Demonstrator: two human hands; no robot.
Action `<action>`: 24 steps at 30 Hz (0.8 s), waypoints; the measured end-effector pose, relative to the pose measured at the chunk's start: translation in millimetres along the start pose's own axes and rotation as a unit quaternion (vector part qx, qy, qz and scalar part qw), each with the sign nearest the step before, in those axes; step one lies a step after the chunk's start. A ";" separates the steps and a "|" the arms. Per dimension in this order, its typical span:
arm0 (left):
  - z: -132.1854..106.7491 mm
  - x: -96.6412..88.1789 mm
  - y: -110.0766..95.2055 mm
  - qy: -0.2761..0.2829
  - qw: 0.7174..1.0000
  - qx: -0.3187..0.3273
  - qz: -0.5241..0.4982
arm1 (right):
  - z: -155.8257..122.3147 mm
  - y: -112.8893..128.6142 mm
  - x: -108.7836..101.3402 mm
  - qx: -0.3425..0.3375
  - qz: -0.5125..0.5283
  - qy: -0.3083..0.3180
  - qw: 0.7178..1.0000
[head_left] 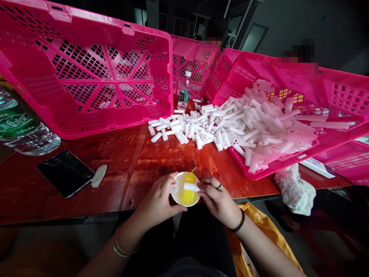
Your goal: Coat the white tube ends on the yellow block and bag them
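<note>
My left hand (158,198) is closed round the left side of a small white bowl (178,181) at the table's front edge. A short white tube (173,189) sits in the same hand against the bowl's rim, its round open end showing. Inside the bowl lies a yellow block (188,196), perhaps a sponge, with a thin stick (193,169) leaning out at the back. My right hand (216,198) pinches the end of another white tube (190,187) and holds it level over the yellow block. Whether that tube touches the block I cannot tell.
A heap of white tubes (245,119) spills from a tipped pink crate (343,92) onto the table (129,154). Another pink crate (115,80) stands left. Bottles (183,94), a phone (66,173), a white cloth (296,190) and a yellow bag (259,227) lie around. Two people sit beyond.
</note>
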State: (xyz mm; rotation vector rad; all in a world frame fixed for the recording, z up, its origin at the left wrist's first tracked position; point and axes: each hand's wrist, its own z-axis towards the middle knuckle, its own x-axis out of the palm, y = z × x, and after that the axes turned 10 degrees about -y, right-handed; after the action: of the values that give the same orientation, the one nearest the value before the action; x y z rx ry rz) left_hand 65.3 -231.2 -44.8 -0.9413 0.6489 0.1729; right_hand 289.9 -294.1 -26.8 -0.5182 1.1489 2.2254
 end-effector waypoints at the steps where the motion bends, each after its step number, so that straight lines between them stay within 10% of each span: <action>1: 0.1 -0.1 -0.4 0.000 1.000 -0.002 0.001 | -1.2 0.7 -0.5 -0.024 0.003 0.006 1.000; 7: -0.2 -2.0 -4.7 0.008 1.000 -0.006 0.004 | -6.8 5.7 0.7 0.111 0.102 0.011 0.989; 11: -0.5 -2.6 -6.3 0.015 1.000 -0.007 0.015 | -9.4 10.8 1.3 -0.010 0.025 0.008 1.000; 16: -1.5 -0.9 -3.9 0.005 1.000 0.006 0.030 | -10.4 19.7 1.3 0.116 0.070 -0.010 0.991; 24: -3.1 1.8 0.0 -0.018 0.999 0.019 0.033 | -7.3 12.9 2.5 0.034 0.057 -0.004 0.998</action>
State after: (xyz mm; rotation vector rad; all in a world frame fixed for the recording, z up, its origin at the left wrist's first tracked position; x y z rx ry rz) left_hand 65.4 -234.0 -47.1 -0.8785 0.6477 0.2358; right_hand 280.3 -305.3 -24.5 -0.4247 1.2725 2.2729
